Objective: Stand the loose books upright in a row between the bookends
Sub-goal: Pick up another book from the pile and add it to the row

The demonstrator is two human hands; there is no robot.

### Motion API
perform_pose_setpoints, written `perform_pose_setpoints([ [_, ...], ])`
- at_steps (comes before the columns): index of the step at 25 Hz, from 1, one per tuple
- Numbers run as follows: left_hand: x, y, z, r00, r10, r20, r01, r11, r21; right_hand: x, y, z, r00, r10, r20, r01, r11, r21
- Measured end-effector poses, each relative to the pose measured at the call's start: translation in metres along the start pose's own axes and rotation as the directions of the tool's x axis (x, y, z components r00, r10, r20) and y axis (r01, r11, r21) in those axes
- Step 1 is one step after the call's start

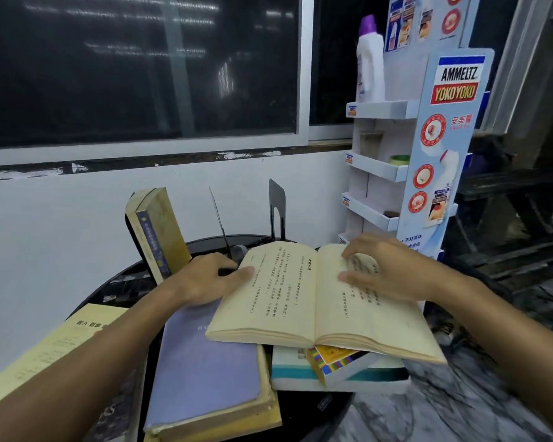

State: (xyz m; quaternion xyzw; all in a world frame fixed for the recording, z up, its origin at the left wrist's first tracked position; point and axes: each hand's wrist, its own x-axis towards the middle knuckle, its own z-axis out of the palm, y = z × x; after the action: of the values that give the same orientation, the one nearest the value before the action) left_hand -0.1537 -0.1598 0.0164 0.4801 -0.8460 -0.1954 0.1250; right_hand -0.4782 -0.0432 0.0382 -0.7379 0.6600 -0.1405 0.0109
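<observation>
- Open book point(316, 301) lies face-up on the stack at the near right of the round dark worktop point(118, 288), its right half overhanging the worktop's right edge.
- Left hand point(205, 279): thumb flat on the left page margin, other fingers reach past the top edge of the page; what they touch there I cannot tell.
- Right hand point(387, 272): fingers spread and flat on the right page, pinching nothing.
- Under the open book: a white-and-teal book point(300, 374) with a small colourful book point(336, 362) on it; just left, a lilac book point(205, 355) lying flat. A yellow booklet point(51, 349) hangs off the near left edge.
- Only two upright books point(157, 231) are in place, leaning hard against the left bookend point(129, 228), which is mostly hidden behind them. Right bookend point(276, 208) stands at the far edge, well apart. A thin dark plate point(219, 218) tilts between them; unclear what it is.
- Risks:
  - Book is not yet closed. Lifting it open means pages flop and the spine slips out of a flat-palm hold.
  - Pressing on the overhanging half could tip it, or the stack under it, off the right edge.
  - The leaning books could slide flat if knocked while a book goes in.
  - Wide gap between the bookends: a lone upright book likely topples unless it rests on the leaning books.
  - Yellow booklet may fall if the left forearm brushes it.
</observation>
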Motion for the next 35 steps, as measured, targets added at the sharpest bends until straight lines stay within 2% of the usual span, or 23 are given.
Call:
perform_pose_setpoints([
  [5, 0.001, 0.008, 0.004, 0.999, -0.039, 0.035, 0.039, 0.999, -0.001, -0.031, 0.022, -0.003, 0.996, 0.067, 0.061, -0.068, 0.997, 0.018],
  [9, 0.001, 0.009, 0.006, 0.999, -0.032, 0.005, 0.032, 0.999, -0.014, -0.037, 0.023, 0.0, 0.997, 0.032, 0.068, -0.033, 0.999, 0.025],
  [15, -0.002, 0.014, -0.007, 0.997, -0.038, -0.061, 0.024, 0.973, -0.229, -0.037, 0.026, 0.004, 0.997, 0.026, 0.071, -0.028, 0.999, 0.033],
  [18, -0.002, 0.027, -0.02, 0.992, -0.028, -0.122, -0.012, 0.948, -0.319, -0.037, 0.029, 0.006, 0.997, 0.024, 0.075, -0.027, 0.999, 0.045],
  [21, -0.001, 0.047, -0.033, 0.982, 0.022, -0.188, -0.081, 0.946, -0.314, -0.038, 0.034, 0.004, 0.996, 0.024, 0.084, -0.027, 0.999, 0.041],
  [24, 0.001, 0.071, -0.04, 0.978, 0.083, -0.193, -0.153, 0.909, -0.387, -0.039, 0.038, 0.001, 0.998, 0.018, 0.065, -0.021, 0.998, 0.056],
  [28, 0.007, 0.101, -0.038, 0.967, 0.172, -0.187, -0.236, 0.88, -0.411, -0.041, 0.037, -0.011, 0.999, 0.009, -0.031, -0.005, 0.992, 0.129],
  [32, 0.011, 0.125, -0.024, 0.963, 0.223, -0.154, -0.269, 0.858, -0.438, -0.047, 0.03, -0.028, 0.987, -0.021, -0.159, 0.066, 0.955, 0.287],
  [35, 0.011, 0.137, -0.009, 0.952, 0.288, -0.104, -0.304, 0.843, -0.443, -0.052, 0.03, -0.032, 0.986, 0.019, -0.166, 0.052, 0.909, 0.413],
])
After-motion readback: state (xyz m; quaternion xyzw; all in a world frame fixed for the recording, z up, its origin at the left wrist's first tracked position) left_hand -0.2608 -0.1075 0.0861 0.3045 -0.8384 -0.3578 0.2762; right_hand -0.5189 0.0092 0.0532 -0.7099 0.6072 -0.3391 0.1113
